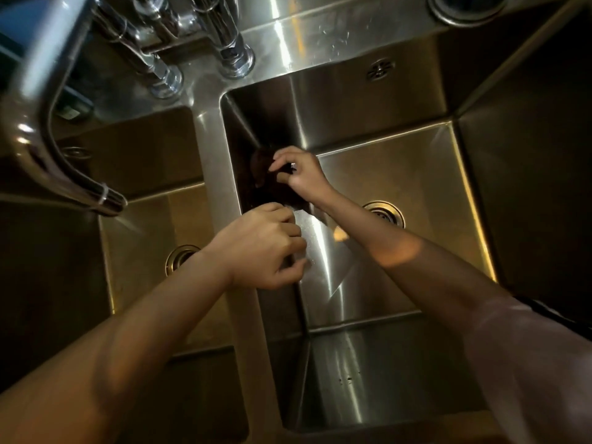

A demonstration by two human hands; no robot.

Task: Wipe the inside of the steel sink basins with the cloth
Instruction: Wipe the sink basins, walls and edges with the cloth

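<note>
A dark cloth [282,195] hangs against the left wall of the right steel basin [400,161]. It is hard to make out in the shadow. My right hand [299,174] pinches its upper edge with the fingertips. My left hand [259,248] reaches over the divider between the basins, and its closed fingers grip the cloth's lower edge. The cloth is stretched between the two hands. The left steel basin [144,225] lies under my left forearm with nothing in it.
A curved faucet spout [64,168] hangs over the left basin, with tap stems [237,59] on the back ledge. Each basin has a drain: right drain [384,213], left drain [179,256]. An overflow grille [380,69] sits in the right basin's back wall.
</note>
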